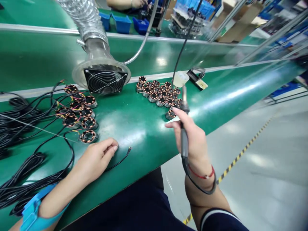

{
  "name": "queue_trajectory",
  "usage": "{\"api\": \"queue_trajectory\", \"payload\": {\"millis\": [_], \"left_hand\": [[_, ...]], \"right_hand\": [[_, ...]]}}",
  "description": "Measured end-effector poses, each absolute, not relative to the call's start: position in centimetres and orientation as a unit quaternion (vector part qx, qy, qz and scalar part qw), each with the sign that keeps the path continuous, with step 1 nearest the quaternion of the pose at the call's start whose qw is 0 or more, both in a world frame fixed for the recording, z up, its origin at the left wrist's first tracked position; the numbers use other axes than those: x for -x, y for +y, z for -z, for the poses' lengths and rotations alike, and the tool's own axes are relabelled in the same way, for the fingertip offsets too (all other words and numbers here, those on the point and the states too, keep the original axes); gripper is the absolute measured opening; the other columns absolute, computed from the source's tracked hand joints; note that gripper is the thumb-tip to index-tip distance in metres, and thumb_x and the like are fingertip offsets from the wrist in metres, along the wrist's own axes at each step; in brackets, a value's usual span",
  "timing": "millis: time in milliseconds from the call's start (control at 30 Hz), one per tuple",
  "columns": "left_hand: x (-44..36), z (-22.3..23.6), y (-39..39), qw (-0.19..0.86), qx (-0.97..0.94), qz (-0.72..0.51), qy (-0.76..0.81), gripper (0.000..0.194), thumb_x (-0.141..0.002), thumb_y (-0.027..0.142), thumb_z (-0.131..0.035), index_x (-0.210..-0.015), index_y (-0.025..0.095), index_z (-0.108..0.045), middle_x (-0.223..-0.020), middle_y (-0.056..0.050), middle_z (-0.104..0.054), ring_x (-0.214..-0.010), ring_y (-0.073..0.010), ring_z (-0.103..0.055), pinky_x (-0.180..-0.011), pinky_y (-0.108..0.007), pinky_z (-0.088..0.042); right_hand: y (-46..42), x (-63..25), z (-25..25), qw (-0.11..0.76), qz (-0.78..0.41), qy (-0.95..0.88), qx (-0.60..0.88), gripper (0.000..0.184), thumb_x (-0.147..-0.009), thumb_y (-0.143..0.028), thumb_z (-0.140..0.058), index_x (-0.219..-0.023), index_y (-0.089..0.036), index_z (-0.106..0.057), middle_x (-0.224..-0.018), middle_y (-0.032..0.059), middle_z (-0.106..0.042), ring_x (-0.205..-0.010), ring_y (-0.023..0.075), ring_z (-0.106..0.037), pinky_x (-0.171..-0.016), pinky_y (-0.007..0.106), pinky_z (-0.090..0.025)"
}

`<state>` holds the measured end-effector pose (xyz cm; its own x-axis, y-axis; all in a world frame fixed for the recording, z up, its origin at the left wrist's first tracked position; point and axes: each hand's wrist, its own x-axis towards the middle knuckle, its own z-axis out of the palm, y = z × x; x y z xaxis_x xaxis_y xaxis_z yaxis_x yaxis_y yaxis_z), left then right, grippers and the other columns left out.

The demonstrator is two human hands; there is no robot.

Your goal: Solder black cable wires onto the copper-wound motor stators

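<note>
My right hand (191,136) is closed around a soldering iron (184,128), its tip pointing up toward a cluster of several copper-wound stator rings (158,93) on the green bench. My left hand (96,158) rests on the bench with fingers curled, pinching a thin black cable (120,159) whose bare end lies just to the right. A second group of stator rings with black leads attached (80,114) lies left of centre, just beyond my left hand.
A fume extractor fan (104,81) on a silver flexible duct stands behind the rings. Coils of black cable (19,122) cover the bench's left side. A white cup (181,78) and a small stand (196,78) sit at the back. Blue bins (122,22) and another person's hands lie beyond the conveyor.
</note>
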<state>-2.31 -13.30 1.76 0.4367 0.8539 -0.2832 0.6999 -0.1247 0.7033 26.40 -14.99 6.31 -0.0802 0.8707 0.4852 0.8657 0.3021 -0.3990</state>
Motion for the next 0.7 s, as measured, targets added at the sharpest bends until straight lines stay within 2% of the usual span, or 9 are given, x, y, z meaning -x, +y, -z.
{"api": "queue_trajectory", "payload": {"millis": [100, 167, 267, 433, 567, 633, 700], "left_hand": [[1.9, -1.6, -13.5, 0.423, -0.745, -0.089, 0.508, 0.025, -0.093, 0.037, -0.039, -0.084, 0.023, -0.058, -0.065, 0.003, -0.058, -0.055, -0.0144, -0.055, -0.055, -0.025, -0.039], [1.8, -1.4, -13.5, 0.424, -0.745, -0.094, 0.506, 0.024, -0.093, 0.036, -0.039, -0.085, 0.023, -0.057, -0.066, 0.003, -0.060, -0.056, -0.0143, -0.055, -0.056, -0.025, -0.039], [1.8, -1.3, -13.3, 0.421, -0.743, -0.101, 0.510, 0.024, -0.094, 0.036, -0.040, -0.085, 0.023, -0.057, -0.066, 0.003, -0.060, -0.058, -0.0147, -0.055, -0.057, -0.026, -0.040], [1.6, -1.4, -13.1, 0.408, -0.729, -0.117, 0.537, 0.018, -0.091, 0.035, -0.045, -0.094, 0.022, -0.055, -0.073, 0.002, -0.058, -0.066, -0.0152, -0.055, -0.063, -0.027, -0.042], [1.3, -1.5, -13.1, 0.378, -0.734, -0.107, 0.555, 0.025, -0.090, 0.033, -0.050, -0.111, 0.020, -0.053, -0.070, 0.004, -0.050, -0.064, -0.0154, -0.051, -0.063, -0.028, -0.039], [1.2, -1.4, -13.2, 0.343, -0.748, -0.101, 0.560, 0.024, -0.089, 0.031, -0.052, -0.110, 0.019, -0.053, -0.070, 0.003, -0.050, -0.065, -0.0165, -0.051, -0.063, -0.029, -0.038], [1.1, -1.2, -13.3, 0.304, -0.765, -0.092, 0.560, 0.015, -0.089, 0.030, -0.053, -0.099, 0.018, -0.055, -0.073, 0.002, -0.051, -0.068, -0.0175, -0.051, -0.063, -0.030, -0.037]], "right_hand": [[-14.1, -29.5, -5.1, 0.279, 0.023, -0.702, 0.655, 0.034, -0.094, -0.023, -0.049, -0.128, -0.024, -0.052, -0.099, 0.0057, -0.071, -0.087, 0.0233, -0.067, -0.077, 0.040, -0.054], [-12.6, -30.9, -3.5, 0.210, 0.040, -0.707, 0.674, 0.039, -0.088, -0.022, -0.056, -0.127, -0.018, -0.052, -0.104, 0.0114, -0.069, -0.092, 0.0290, -0.064, -0.077, 0.046, -0.053], [-10.8, -31.7, -1.4, 0.136, 0.054, -0.725, 0.673, 0.037, -0.087, -0.017, -0.054, -0.124, -0.013, -0.055, -0.096, 0.0141, -0.068, -0.089, 0.0315, -0.059, -0.076, 0.048, -0.051], [-10.6, -28.1, -0.3, 0.188, -0.017, -0.777, 0.601, 0.036, -0.088, -0.017, -0.055, -0.124, -0.018, -0.055, -0.092, 0.0096, -0.067, -0.088, 0.0274, -0.054, -0.076, 0.042, -0.049], [-11.6, -22.5, -0.7, 0.167, -0.068, -0.863, 0.471, 0.028, -0.094, -0.021, -0.050, -0.121, -0.018, -0.055, -0.092, 0.0082, -0.067, -0.083, 0.0242, -0.050, -0.076, 0.038, -0.046], [-12.1, -20.1, -0.8, 0.153, -0.083, -0.892, 0.417, 0.027, -0.098, -0.024, -0.044, -0.122, -0.019, -0.055, -0.087, 0.0067, -0.065, -0.080, 0.0223, -0.048, -0.074, 0.036, -0.044], [-12.5, -18.7, -0.7, 0.156, -0.094, -0.905, 0.386, 0.028, -0.100, -0.026, -0.040, -0.123, -0.020, -0.054, -0.082, 0.0050, -0.061, -0.078, 0.0209, -0.047, -0.072, 0.034, -0.042]]}}
